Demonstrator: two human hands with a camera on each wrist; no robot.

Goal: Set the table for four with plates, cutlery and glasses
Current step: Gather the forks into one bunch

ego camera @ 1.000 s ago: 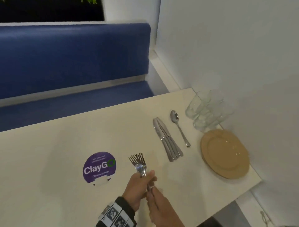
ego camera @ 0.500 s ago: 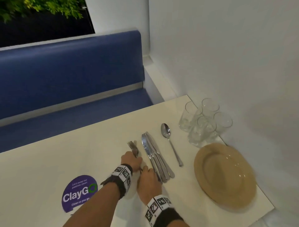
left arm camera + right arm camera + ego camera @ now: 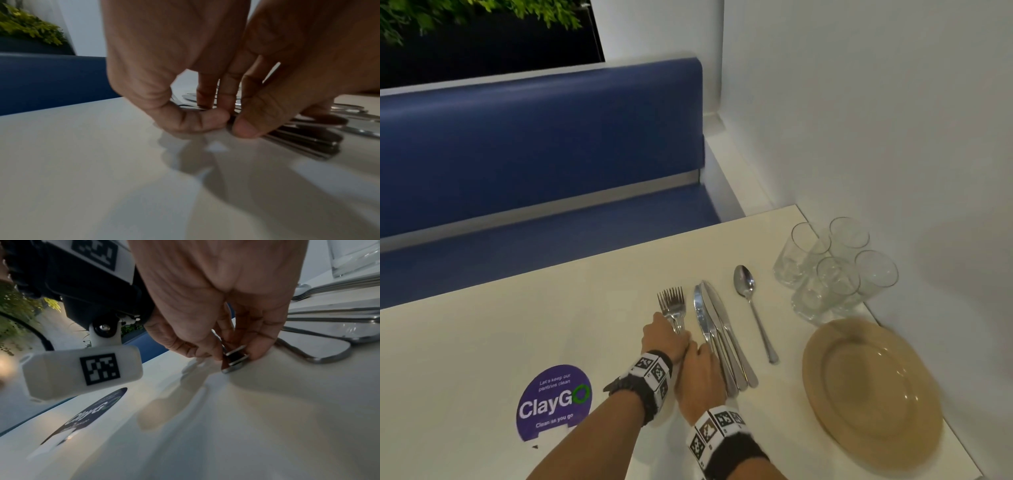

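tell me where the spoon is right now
In the head view the spoon lies flat on the table, right of the knives and left of the glasses.

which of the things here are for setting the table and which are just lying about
For the job:
- bundle of steel forks, pinched by left hand and right hand
- steel table knives
- steel spoon
- four clear drinking glasses
- tan round plates

Just there:
- purple round ClayGo sticker on the cream table
- blue padded bench

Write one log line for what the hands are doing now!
left hand: holds forks | right hand: pinches fork handles | knives, spoon, glasses, plates: on table
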